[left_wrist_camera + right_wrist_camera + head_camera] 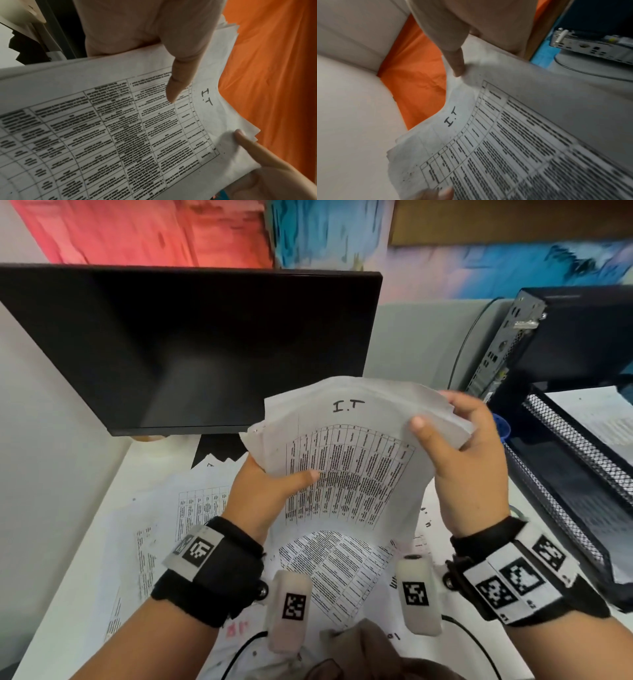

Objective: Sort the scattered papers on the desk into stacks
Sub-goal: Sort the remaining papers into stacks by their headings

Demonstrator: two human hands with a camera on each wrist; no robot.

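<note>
I hold a bundle of printed sheets [349,446] up over the desk, its top page a table marked "I.T". My left hand [270,491] grips the bundle's left edge, thumb pressed on the print. My right hand [455,453] pinches the upper right corner, thumb on top. The same page [120,128] fills the left wrist view, with the left thumb [178,83] on it. In the right wrist view, the right hand's fingers [457,65] clamp the page [488,148] near its corner. More printed papers [191,508] lie scattered on the white desk [68,594] beneath.
A black monitor [191,344] stands at the back left. A black mesh tray [575,460] with paper in it sits on the right, and a computer case [507,337] stands behind it. Cables run across the front of the desk.
</note>
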